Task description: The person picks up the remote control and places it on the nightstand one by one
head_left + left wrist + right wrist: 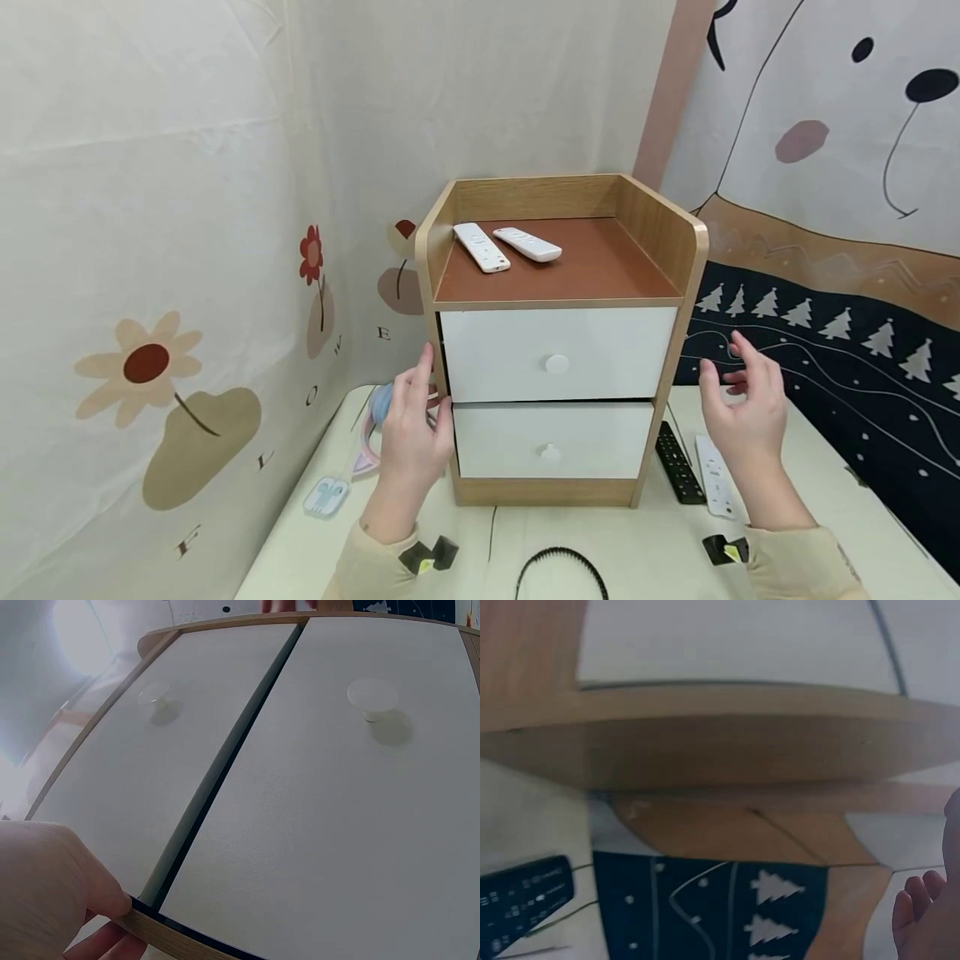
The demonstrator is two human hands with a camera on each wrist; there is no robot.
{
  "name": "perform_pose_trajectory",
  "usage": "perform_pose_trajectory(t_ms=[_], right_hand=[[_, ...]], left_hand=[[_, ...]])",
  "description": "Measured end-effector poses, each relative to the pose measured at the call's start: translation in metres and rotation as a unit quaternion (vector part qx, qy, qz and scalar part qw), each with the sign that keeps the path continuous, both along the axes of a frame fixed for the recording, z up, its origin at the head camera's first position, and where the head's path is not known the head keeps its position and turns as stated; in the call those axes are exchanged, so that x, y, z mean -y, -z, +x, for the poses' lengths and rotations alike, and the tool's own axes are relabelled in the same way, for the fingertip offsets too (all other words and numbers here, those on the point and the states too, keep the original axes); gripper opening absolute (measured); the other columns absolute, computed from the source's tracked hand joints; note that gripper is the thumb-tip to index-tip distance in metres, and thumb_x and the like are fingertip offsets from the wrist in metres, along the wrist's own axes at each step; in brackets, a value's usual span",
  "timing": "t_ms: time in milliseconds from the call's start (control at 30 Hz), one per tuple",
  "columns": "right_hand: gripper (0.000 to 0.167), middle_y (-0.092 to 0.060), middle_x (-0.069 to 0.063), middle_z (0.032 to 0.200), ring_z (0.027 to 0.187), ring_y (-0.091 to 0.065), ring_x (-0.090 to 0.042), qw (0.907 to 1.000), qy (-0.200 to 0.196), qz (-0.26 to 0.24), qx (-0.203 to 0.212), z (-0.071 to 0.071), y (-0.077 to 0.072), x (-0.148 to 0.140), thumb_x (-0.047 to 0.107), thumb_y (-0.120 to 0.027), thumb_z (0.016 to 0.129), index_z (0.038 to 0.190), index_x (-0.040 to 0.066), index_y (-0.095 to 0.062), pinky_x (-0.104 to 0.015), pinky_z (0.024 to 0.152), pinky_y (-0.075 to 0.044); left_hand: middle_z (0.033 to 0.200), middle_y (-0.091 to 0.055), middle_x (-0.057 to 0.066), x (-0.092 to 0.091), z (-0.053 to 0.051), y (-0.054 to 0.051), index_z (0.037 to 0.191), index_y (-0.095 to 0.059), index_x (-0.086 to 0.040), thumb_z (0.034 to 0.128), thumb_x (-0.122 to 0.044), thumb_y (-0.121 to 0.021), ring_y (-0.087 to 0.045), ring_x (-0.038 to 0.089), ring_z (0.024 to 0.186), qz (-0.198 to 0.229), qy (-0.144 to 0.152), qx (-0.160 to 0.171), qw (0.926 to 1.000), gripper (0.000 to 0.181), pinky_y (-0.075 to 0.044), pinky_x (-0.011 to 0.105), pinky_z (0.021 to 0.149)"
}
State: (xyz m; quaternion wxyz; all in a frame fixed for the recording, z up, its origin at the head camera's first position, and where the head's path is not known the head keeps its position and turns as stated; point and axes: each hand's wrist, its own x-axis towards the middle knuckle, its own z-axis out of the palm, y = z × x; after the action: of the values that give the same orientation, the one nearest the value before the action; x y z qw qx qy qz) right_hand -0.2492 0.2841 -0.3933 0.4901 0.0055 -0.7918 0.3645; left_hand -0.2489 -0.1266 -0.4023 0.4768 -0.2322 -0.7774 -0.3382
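A small wooden cabinet (546,492) stands upright with two white drawers. The upper drawer (495,354) and lower drawer (495,442) each have a round white knob. My left hand (412,433) touches the cabinet's left side, its fingers along the outer panel. In the left wrist view its thumb (112,898) lies at the front edge near the gap between the drawers. Off the cabinet's right side, my right hand (750,408) is raised with nothing in it, thumb and fingers apart. Two white remotes, one at left (482,247) and another beside it (528,244), lie on the top shelf.
Right of the cabinet lie a black remote (679,467) and a white power strip-like object (715,479). To the left are a boxed pair of earphones (326,497) and a pink-and-blue item (367,450), partly hidden. A black toothed headband (562,552) lies in front. Printed cloth (480,92) hangs behind.
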Motion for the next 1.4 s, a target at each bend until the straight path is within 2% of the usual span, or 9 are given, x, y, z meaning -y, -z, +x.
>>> perform_pose_trajectory(t_ms=[67,300,400,500,600,733,800,1100,1400], right_hand=[[0.059,-0.064,-0.022,0.144,0.093,-0.043,0.02,0.9996,0.011,0.001,0.025,-0.001,0.01,-0.004,0.016,-0.071,0.104,0.161,0.012,-0.056,0.002,0.082,-0.036],[0.059,-0.065,-0.023,0.141,0.092,-0.04,0.019,0.9965,0.035,0.006,0.076,0.0,0.046,-0.013,0.019,-0.071,0.104,0.16,0.009,-0.056,-0.009,0.078,-0.038],[0.059,-0.065,-0.023,0.142,0.092,-0.05,0.005,0.9934,0.039,0.004,0.108,0.002,0.061,-0.015,0.021,-0.07,0.104,0.16,0.008,-0.056,-0.003,0.076,-0.033],[0.06,-0.063,-0.024,0.146,0.096,-0.061,-0.018,0.989,0.039,0.002,0.143,0.003,0.074,-0.017,0.023,-0.069,0.105,0.161,0.008,-0.054,-0.003,0.075,-0.034],[0.062,-0.06,-0.026,0.147,0.103,-0.065,-0.036,0.984,0.036,0.0,0.175,0.005,0.086,-0.02,0.024,-0.068,0.106,0.163,0.007,-0.051,-0.017,0.078,-0.046],[0.064,-0.056,-0.029,0.149,0.111,-0.064,-0.044,0.9758,0.03,0.004,0.217,0.008,0.099,-0.022,0.025,-0.066,0.107,0.165,0.005,-0.046,-0.05,0.08,-0.056],[0.065,-0.054,-0.032,0.15,0.114,-0.063,-0.047,0.9712,0.028,0.004,0.237,0.009,0.104,-0.023,0.026,-0.066,0.108,0.166,0.004,-0.045,-0.059,0.083,-0.056],[0.069,-0.041,-0.044,0.156,0.133,-0.048,-0.061,0.9422,0.047,-0.02,0.331,0.015,0.125,-0.027,0.031,-0.062,0.109,0.167,0.003,-0.04,-0.08,0.109,-0.045],[0.073,-0.036,-0.047,0.156,0.14,-0.038,-0.067,0.919,0.062,-0.033,0.388,0.021,0.147,-0.037,0.034,-0.061,0.107,0.169,0.003,-0.036,-0.082,0.114,-0.04]], left_hand=[[0.122,-0.06,0.029,0.0,0.0,0.0,0.167,-0.041,-0.001,0.089,0.02,-0.071,-0.075,0.034,0.096,0.0,0.0,0.003,1.0,0.086,-0.073,0.036,0.075],[0.122,-0.06,0.029,0.0,0.0,0.001,0.167,-0.041,-0.002,0.089,0.019,-0.071,-0.075,0.034,0.096,0.0,0.0,0.003,1.0,0.086,-0.073,0.036,0.075],[0.122,-0.06,0.029,-0.001,0.0,0.001,0.167,-0.042,-0.002,0.089,0.019,-0.071,-0.075,0.034,0.096,-0.001,-0.003,0.002,1.0,0.086,-0.073,0.036,0.075],[0.122,-0.06,0.029,0.0,0.0,0.0,0.167,-0.042,-0.002,0.0891,0.019,-0.071,-0.075,0.034,0.096,-0.002,-0.004,0.001,1.0,0.086,-0.073,0.035,0.075],[0.122,-0.06,0.029,0.0,0.0,0.0,0.167,-0.041,-0.002,0.0892,0.019,-0.071,-0.075,0.034,0.096,-0.002,-0.004,0.0,1.0,0.086,-0.073,0.036,0.075],[0.122,-0.06,0.029,0.001,0.0,0.0,0.167,-0.041,-0.002,0.0891,0.018,-0.072,-0.075,0.034,0.095,-0.005,-0.008,-0.001,1.0,0.086,-0.073,0.036,0.075],[0.121,-0.06,0.029,0.001,0.0,0.0,0.167,-0.041,-0.002,0.089,0.018,-0.072,-0.075,0.034,0.095,-0.005,-0.008,-0.002,1.0,0.086,-0.073,0.036,0.075],[0.122,-0.06,0.031,0.001,0.001,0.0,0.168,-0.041,-0.002,0.0888,0.019,-0.071,-0.075,0.034,0.094,-0.005,-0.006,0.0,1.0,0.087,-0.073,0.035,0.075],[0.123,-0.06,0.029,0.001,0.003,-0.001,0.168,-0.04,-0.002,0.0893,0.019,-0.071,-0.075,0.034,0.096,-0.005,-0.006,0.01,0.9999,0.087,-0.073,0.036,0.076]])
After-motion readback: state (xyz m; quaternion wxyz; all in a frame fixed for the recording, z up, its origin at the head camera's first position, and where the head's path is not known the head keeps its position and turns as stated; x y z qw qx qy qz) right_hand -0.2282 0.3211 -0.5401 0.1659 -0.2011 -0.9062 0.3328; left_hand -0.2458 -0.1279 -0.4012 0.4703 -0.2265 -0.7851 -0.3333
